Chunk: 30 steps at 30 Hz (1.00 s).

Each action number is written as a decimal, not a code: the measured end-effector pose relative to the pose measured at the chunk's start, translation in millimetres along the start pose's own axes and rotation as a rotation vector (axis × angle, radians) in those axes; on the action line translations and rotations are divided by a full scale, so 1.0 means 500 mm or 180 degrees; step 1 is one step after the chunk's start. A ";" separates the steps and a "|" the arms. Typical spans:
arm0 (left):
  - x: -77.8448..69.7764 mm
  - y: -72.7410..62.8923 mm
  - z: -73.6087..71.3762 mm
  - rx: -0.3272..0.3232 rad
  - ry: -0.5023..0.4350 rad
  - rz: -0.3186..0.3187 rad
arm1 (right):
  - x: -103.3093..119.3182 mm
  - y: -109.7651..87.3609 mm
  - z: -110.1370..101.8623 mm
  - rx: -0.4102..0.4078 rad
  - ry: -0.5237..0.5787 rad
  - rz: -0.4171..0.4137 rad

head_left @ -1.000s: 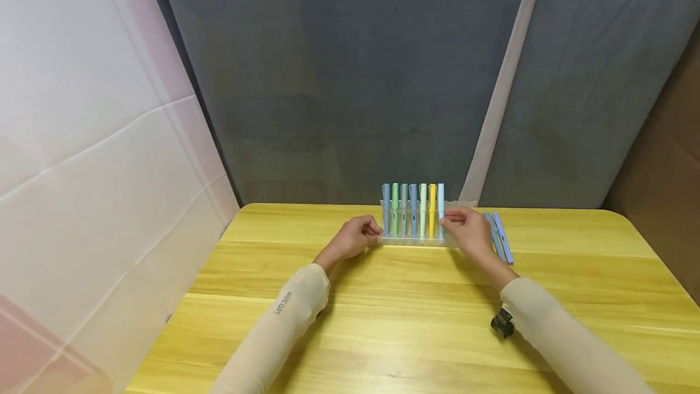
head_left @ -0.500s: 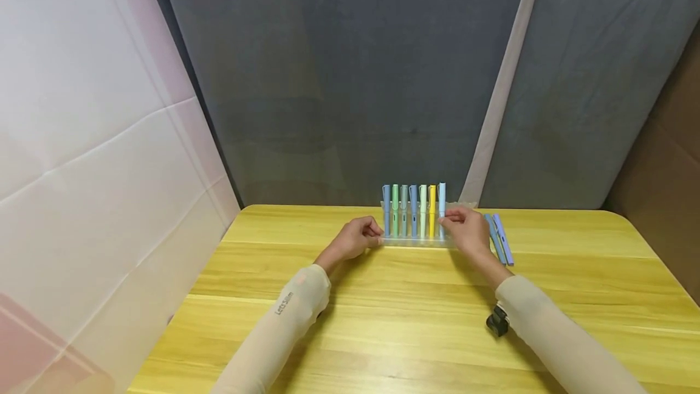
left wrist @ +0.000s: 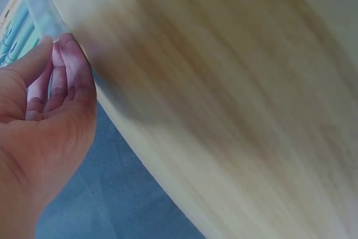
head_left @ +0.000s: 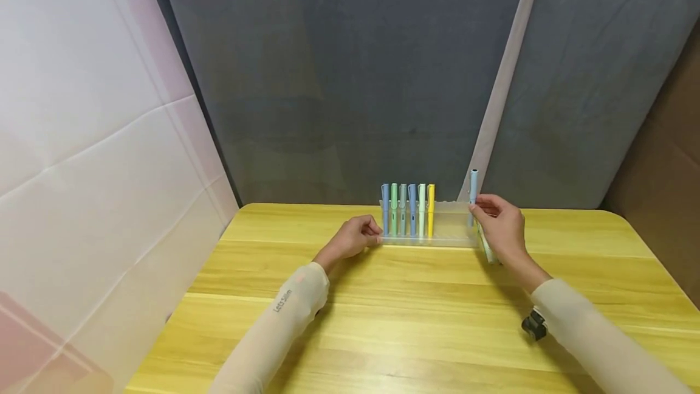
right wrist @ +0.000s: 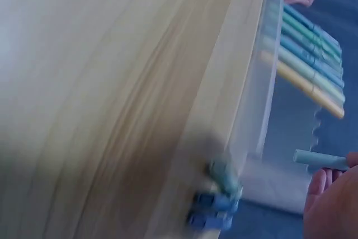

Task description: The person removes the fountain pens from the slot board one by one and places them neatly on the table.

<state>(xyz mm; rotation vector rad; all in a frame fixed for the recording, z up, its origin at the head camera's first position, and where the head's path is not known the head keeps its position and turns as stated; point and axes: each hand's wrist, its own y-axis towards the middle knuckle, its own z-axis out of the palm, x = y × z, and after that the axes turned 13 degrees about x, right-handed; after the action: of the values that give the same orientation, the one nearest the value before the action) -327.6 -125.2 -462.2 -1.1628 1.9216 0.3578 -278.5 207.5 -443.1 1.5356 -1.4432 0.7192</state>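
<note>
A clear plastic pen holder (head_left: 454,241) stands near the table's far edge, with several capped pens upright in its left part, a yellow pen (head_left: 431,211) the rightmost of them. My left hand (head_left: 358,237) pinches the holder's left end between thumb and fingers. By the holder's right end, my right hand (head_left: 502,224) grips a light blue pen (head_left: 473,184), raised and nearly upright. In the right wrist view this pen (right wrist: 318,159) sticks out from the fingers. A pale green pen (head_left: 487,249) lies on the table, partly behind the right hand.
Two blue pens (right wrist: 211,211) lie beside the green pen (right wrist: 224,176) in the right wrist view; the right hand hides them from the head camera. A grey cloth wall (head_left: 350,78) rises behind the wooden table (head_left: 394,321). A white panel (head_left: 109,138) borders the left side.
My right hand has lifted the light blue pen out of its place next to the yellow one and carried it right. The left hand has stayed at the holder's left end.
</note>
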 end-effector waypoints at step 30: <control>0.001 0.001 -0.002 0.0013 0.0015 0.0039 | -0.128 -0.024 -0.138 0.0396 -0.1018 0.0966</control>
<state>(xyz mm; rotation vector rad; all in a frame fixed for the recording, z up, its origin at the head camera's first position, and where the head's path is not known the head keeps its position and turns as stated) -328.8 -126.0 -462.1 -1.1508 1.9335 0.3578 -266.2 297.2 -470.8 1.5966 -1.9311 0.7772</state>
